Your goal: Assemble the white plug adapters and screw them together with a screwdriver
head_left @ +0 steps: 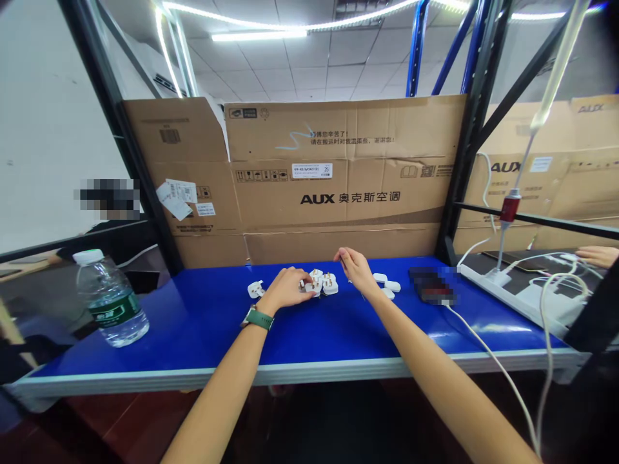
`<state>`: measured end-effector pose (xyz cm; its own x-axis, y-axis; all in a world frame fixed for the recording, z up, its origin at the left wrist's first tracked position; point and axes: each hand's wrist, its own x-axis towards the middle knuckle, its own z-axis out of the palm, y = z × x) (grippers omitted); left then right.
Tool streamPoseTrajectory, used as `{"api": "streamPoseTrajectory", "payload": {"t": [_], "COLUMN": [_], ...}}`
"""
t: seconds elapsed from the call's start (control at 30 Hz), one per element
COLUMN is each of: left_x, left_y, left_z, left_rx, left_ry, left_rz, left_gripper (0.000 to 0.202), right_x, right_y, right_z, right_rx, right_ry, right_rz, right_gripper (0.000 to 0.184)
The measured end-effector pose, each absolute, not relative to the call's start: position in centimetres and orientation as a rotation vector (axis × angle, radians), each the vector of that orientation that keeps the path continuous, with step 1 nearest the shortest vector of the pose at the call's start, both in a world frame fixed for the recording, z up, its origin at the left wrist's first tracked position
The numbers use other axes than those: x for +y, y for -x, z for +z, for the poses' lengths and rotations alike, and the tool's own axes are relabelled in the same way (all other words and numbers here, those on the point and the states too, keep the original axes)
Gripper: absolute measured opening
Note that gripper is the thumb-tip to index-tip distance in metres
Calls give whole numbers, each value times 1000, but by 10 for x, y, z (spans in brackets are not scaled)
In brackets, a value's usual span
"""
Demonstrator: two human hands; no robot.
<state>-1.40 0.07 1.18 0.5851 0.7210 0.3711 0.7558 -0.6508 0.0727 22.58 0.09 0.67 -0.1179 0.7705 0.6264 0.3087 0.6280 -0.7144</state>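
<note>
My left hand [286, 287] rests on the blue table [203, 322], fingers curled around a white plug part [309, 284] with metal pins. More white plug pieces [330, 283] lie just right of it, and one white plug [255, 289] lies to its left. My right hand [354, 267] hovers above the table with fingers pinched together on something too small to make out. Further white pieces [388, 284] lie right of that hand. A green watch sits on my left wrist.
A water bottle [111, 299] stands at the table's left. A dark device [432, 285] with a white cable lies at the right, beside a white power strip [512, 293]. Cardboard boxes [338, 174] wall the back. Another person's hand [598, 255] shows at the far right.
</note>
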Motion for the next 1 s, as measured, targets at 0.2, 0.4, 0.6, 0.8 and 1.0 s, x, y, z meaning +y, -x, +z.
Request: {"api": "streamPoseTrajectory", "payload": {"t": [0.2, 0.4, 0.6, 0.8, 1.0], "left_x": [-1, -4, 3, 14, 18], "left_y": [10, 16, 35, 51, 47], "left_z": [12, 14, 12, 13, 11], "left_rx": [-1311, -1120, -1220, -1408, -1487], "left_ry": [2757, 2982, 2943, 2831, 2774], "left_rz": [-622, -506, -443, -421, -458], "left_gripper": [35, 29, 24, 23, 20], "right_x": [-3, -7, -11, -12, -5], "right_y": [-221, -220, -218, -218, -217], "right_z": [7, 10, 12, 12, 4], "right_rx": [-1619, -1641, -1710, -1738, -1737], "right_ry": [893, 906, 886, 903, 1017], "right_rz": [537, 526, 516, 536, 563], "right_gripper": [58, 59, 59, 57, 45]}}
